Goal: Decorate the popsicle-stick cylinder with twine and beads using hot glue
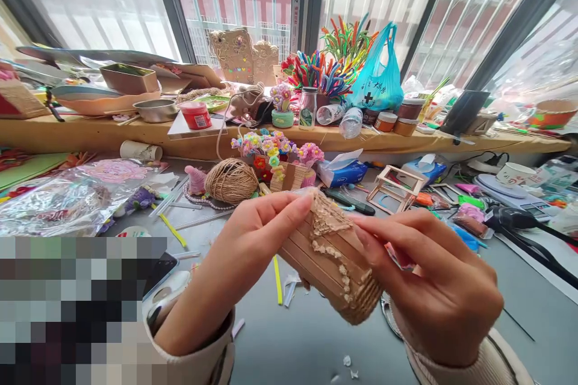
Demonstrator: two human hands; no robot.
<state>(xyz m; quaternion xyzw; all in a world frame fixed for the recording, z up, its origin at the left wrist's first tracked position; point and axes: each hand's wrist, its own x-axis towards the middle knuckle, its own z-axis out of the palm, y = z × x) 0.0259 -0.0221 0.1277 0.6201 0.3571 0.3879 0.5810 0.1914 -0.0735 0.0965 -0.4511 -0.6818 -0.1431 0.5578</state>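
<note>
My left hand (259,234) grips a brown cardboard craft piece (332,252) by its upper left end, thumb on top. The piece is tilted above the grey table. Straight lines run along its surface, and a wavy cream strip of rough bits crosses it. Coiled rope-like texture covers its lower right end. My right hand (428,271) is closed at the piece's right side, thumb and fingers pinched against its edge. Whether anything small sits between those fingertips is hidden. Behind the piece stand a ball of twine (231,180) and small yarn-like flowers (271,147).
A wooden ledge (253,138) by the windows carries jars, a metal bowl (156,110), pipe cleaners (318,72) and a blue plastic bag (377,78). On the table (280,349) lie a tissue pack (342,171), a wooden frame (395,187), a scale (515,192) and a phone (160,274).
</note>
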